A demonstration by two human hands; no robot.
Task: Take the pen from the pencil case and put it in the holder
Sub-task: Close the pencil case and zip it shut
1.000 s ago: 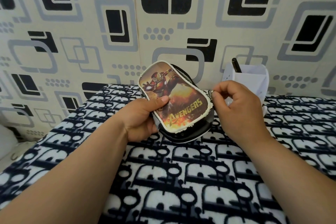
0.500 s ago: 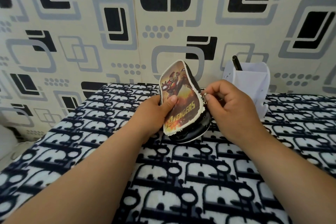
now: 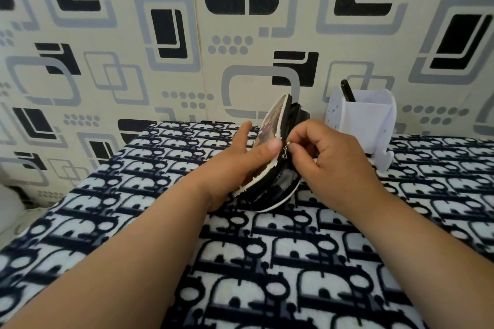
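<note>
The black pencil case (image 3: pixel 278 184) with a printed cover stands on its edge on the patterned cloth, its zipper side facing me. My left hand (image 3: pixel 240 165) grips its left face, thumb on the cover's rim. My right hand (image 3: pixel 328 157) pinches the small metal zipper pull (image 3: pixel 285 151) between thumb and forefinger. The white holder (image 3: pixel 366 125) stands behind to the right against the wall, with one black pen (image 3: pixel 348 90) sticking out of it. What is inside the case is hidden.
A fleece cloth (image 3: pixel 267 262) with a black-and-white print covers the table. A patterned wall (image 3: pixel 160 35) rises right behind the table. The table's left edge (image 3: pixel 80 181) drops off toward the floor.
My left hand has turned the pencil case from cover-up to standing on edge, zipper toward me. My right hand kept hold at the zipper and moved in with it.
</note>
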